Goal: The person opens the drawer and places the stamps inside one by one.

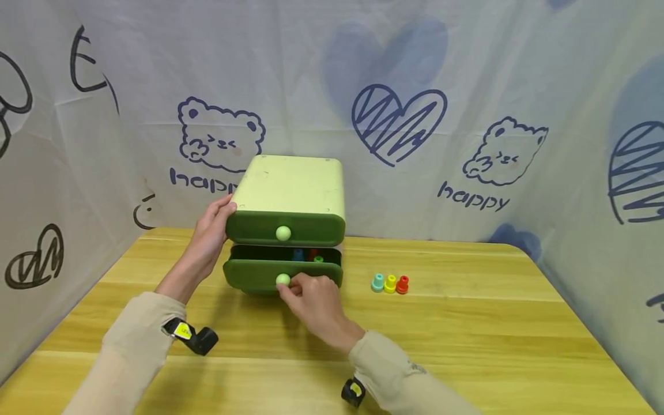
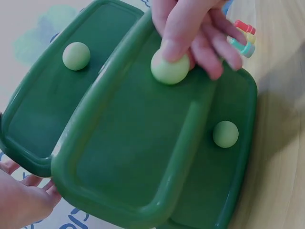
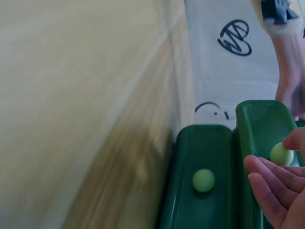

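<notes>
Nearest to the person, the two forearms in beige sleeves reach forward over the wooden surface (image 1: 467,346), each with a small black band at the wrist. The right hand (image 1: 316,302) is stretched toward the middle of the surface, palm turned down and wrist low. Its fingers (image 2: 174,43) are curled, and thumb and forefinger pinch the pale green knob (image 1: 282,280) of the middle drawer (image 1: 259,276). This drawer stands pulled out a little from the small green cabinet (image 1: 287,190), and some coloured pieces show in the dark gap behind its front, but they are too small to name.

The left hand (image 1: 210,236) is raised higher, at the left side of the cabinet. The fingers are nearly straight and press flat against the side wall, beside the top drawer (image 1: 285,227), which is closed. The left wrist view shows one more drawer under the open one, also closed.

The cabinet stands on the far half of the surface, close to the far edge and a little left of the middle. To the right of it, apart from it, three small pegs (image 1: 389,283) stand upright in a row, touching: blue, yellow, red. Behind the far edge hangs a white cloth (image 1: 415,69) printed with bears and hearts.
</notes>
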The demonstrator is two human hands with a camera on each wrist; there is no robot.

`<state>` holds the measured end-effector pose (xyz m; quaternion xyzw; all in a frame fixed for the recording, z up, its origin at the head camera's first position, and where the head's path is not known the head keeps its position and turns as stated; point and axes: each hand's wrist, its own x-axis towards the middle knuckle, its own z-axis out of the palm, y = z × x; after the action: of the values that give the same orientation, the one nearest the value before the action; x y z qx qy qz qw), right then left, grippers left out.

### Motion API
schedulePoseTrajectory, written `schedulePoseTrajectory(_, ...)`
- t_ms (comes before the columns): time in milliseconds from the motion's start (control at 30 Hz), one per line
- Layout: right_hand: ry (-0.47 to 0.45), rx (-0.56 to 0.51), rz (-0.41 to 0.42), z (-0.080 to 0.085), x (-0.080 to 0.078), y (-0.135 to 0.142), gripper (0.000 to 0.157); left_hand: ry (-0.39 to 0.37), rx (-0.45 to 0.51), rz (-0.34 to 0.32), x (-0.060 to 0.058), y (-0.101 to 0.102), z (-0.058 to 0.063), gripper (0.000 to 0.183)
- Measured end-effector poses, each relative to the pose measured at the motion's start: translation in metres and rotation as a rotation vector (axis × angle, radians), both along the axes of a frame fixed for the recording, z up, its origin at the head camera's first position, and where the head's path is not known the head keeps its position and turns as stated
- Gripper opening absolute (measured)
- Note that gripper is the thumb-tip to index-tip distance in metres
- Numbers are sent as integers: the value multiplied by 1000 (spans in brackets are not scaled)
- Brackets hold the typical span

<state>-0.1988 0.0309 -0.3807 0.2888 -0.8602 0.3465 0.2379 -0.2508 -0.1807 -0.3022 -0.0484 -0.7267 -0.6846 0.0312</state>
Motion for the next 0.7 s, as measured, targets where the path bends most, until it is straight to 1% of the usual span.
schedulePoseTrajectory(100, -10, -12, -12, 0, -8, -1, 21, 0, 1, 1, 0, 0, 0, 65)
schedulePoseTrajectory(233, -48, -23, -19, 2, -14, -2, 22, 5, 22, -4, -1, 0, 0, 64)
schedulePoseTrajectory(333, -66, -19, -19, 4, -17, -2, 23, 7, 32, -12, -1, 0, -1, 64)
schedulePoseTrajectory(467, -63, -11, -23, 7, -19, -3, 23, 10, 40, -20, -2, 0, -1, 65)
schedulePoseTrajectory(700, -66, -27, -32, 7, -24, -2, 23, 4, 66, -13, -1, 2, 1, 64)
